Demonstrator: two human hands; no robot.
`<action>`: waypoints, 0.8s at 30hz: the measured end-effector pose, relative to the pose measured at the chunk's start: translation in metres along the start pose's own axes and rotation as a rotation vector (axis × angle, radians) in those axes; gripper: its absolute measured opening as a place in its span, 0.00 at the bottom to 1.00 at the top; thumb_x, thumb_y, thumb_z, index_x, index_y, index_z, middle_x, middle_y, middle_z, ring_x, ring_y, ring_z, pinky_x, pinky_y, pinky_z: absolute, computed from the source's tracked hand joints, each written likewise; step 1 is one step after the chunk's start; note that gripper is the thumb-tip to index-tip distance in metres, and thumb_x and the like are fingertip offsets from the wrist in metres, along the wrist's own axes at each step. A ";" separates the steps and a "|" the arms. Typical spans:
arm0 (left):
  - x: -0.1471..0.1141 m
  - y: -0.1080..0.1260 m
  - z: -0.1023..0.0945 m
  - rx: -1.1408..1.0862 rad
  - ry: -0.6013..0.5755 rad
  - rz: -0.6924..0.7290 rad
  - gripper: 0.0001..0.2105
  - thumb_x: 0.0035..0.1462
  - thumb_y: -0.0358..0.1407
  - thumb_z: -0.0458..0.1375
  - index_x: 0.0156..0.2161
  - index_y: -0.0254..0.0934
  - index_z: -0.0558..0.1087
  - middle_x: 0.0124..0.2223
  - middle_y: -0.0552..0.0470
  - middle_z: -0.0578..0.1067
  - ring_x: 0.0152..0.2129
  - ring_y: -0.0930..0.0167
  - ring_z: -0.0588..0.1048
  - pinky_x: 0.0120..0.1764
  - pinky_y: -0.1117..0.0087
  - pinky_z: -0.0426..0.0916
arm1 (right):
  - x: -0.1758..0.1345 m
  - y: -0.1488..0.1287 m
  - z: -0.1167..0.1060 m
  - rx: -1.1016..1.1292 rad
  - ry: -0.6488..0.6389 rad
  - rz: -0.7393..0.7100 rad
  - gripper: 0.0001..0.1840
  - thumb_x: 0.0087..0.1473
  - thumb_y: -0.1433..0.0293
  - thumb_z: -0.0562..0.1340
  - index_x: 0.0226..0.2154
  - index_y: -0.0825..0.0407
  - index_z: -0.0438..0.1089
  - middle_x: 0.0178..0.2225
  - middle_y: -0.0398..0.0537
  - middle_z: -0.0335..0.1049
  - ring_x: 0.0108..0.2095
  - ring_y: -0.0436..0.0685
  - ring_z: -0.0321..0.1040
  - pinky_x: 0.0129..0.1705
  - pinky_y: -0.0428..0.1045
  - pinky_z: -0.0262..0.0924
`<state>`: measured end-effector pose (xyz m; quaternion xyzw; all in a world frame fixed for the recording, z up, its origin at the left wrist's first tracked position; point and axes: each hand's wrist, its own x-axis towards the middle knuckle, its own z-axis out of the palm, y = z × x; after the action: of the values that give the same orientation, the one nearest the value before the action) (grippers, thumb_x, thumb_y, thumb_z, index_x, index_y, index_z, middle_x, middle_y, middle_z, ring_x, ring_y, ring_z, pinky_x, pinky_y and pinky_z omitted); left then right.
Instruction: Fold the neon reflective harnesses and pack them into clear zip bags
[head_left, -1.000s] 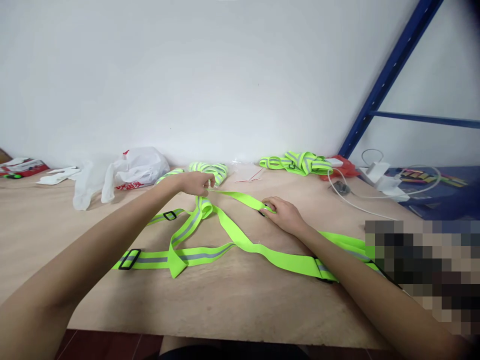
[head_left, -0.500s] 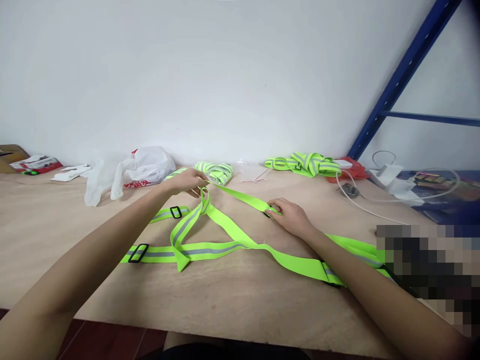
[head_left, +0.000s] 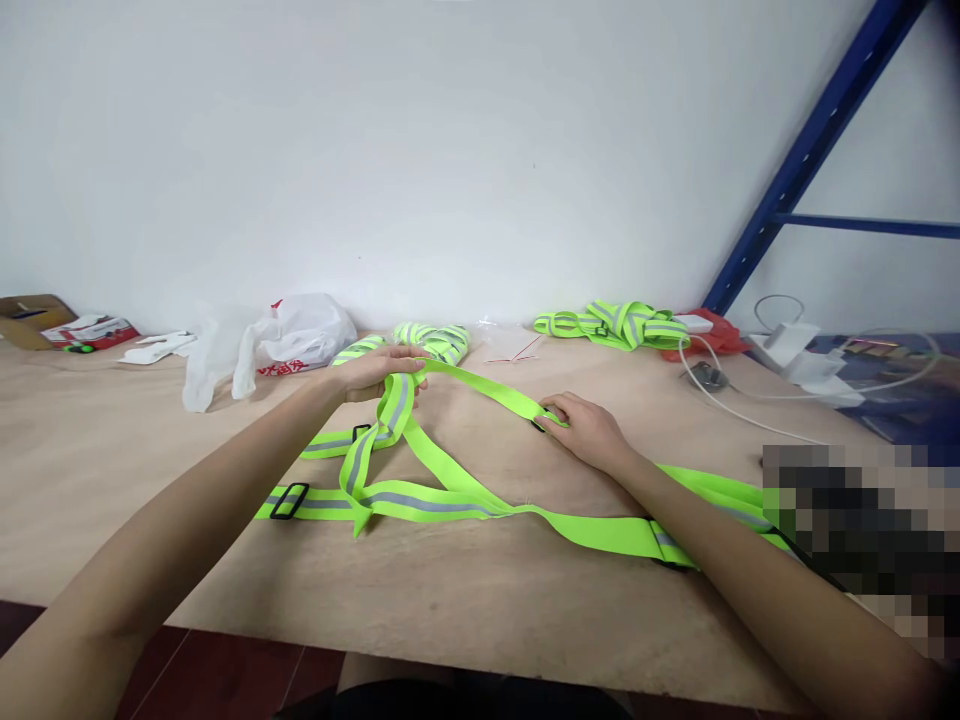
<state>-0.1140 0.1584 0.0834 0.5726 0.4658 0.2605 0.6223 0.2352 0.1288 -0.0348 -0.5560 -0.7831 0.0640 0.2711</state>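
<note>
A neon-yellow reflective harness (head_left: pixel 435 500) with grey stripes and black slide buckles is spread over the table. My left hand (head_left: pixel 382 372) is closed on one of its straps, lifting it so that a loop hangs down below the fingers. My right hand (head_left: pixel 581 425) pinches the other end of that strap at a black buckle (head_left: pixel 541 418). Between the hands the strap runs raised and fairly taut. Two more buckles, a nearer one (head_left: pixel 289 501) and a farther one (head_left: pixel 361 434), sit on the straps at the left. My right forearm covers part of the harness.
Along the wall lie a white plastic bag (head_left: pixel 307 330), a striped bundle of straps (head_left: pixel 435 342), another harness bundle (head_left: pixel 622 325) and a red bag (head_left: pixel 716 332). White cables and a power adapter (head_left: pixel 784 345) are at the right, below a blue metal frame (head_left: pixel 806 150). A carton (head_left: pixel 30 318) stands far left.
My left hand has turned and moved slightly, drawing the strap loop up wider under its fingers. My right hand stays at the buckle. The view has shifted a little.
</note>
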 end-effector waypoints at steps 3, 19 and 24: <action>0.000 -0.005 0.001 0.117 -0.001 0.063 0.25 0.50 0.42 0.69 0.52 0.37 0.71 0.36 0.50 0.77 0.26 0.72 0.75 0.27 0.73 0.68 | 0.000 0.000 -0.001 -0.010 -0.019 0.006 0.11 0.58 0.61 0.60 0.40 0.46 0.74 0.40 0.45 0.77 0.36 0.56 0.71 0.33 0.49 0.57; -0.014 -0.048 0.034 0.614 0.242 0.311 0.24 0.63 0.51 0.54 0.57 0.40 0.64 0.54 0.42 0.75 0.52 0.61 0.74 0.52 0.60 0.68 | -0.002 0.002 -0.006 -0.098 -0.031 0.024 0.05 0.60 0.63 0.60 0.36 0.46 0.68 0.39 0.43 0.76 0.34 0.56 0.71 0.32 0.49 0.55; -0.037 -0.052 0.015 0.798 0.246 0.309 0.19 0.64 0.48 0.50 0.54 0.40 0.68 0.52 0.43 0.77 0.50 0.60 0.75 0.49 0.62 0.70 | -0.002 0.003 -0.012 -0.169 0.013 -0.082 0.09 0.59 0.71 0.57 0.40 0.46 0.71 0.43 0.46 0.76 0.38 0.58 0.72 0.35 0.50 0.59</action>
<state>-0.1271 0.1089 0.0426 0.7954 0.5097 0.2166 0.2464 0.2440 0.1255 -0.0260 -0.5448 -0.8060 -0.0171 0.2308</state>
